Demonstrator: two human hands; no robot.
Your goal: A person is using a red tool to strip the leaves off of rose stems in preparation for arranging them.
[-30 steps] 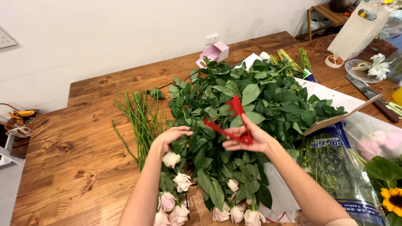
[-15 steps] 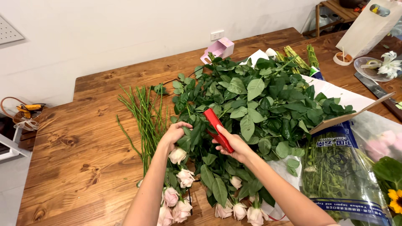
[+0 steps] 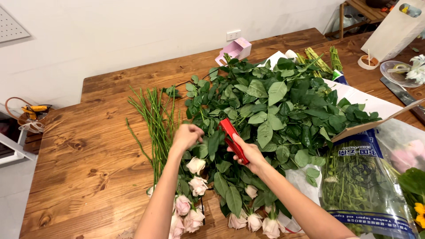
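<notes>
My right hand [image 3: 249, 152] grips a red stem stripper tool [image 3: 232, 137], now squeezed closed, over a large heap of green rose leaves and stems [image 3: 274, 102]. My left hand [image 3: 187, 135] is closed around a rose stem at the left edge of the heap, just above a pale pink rose bloom [image 3: 195, 164]. Several more pale pink roses [image 3: 186, 212] lie heads toward me near the table's front edge, between my forearms.
A row of stripped green stems [image 3: 155, 119] lies left of the heap on the wooden table [image 3: 79, 168]. A small pink box [image 3: 234, 49] sits at the back. Plastic-wrapped greenery [image 3: 363, 181], a sunflower [image 3: 419, 212] and a glass dish [image 3: 398, 71] are at the right.
The red tool was spread open a second ago; it is now squeezed closed and lower left, near my left hand. Both hands shifted slightly up the stems.
</notes>
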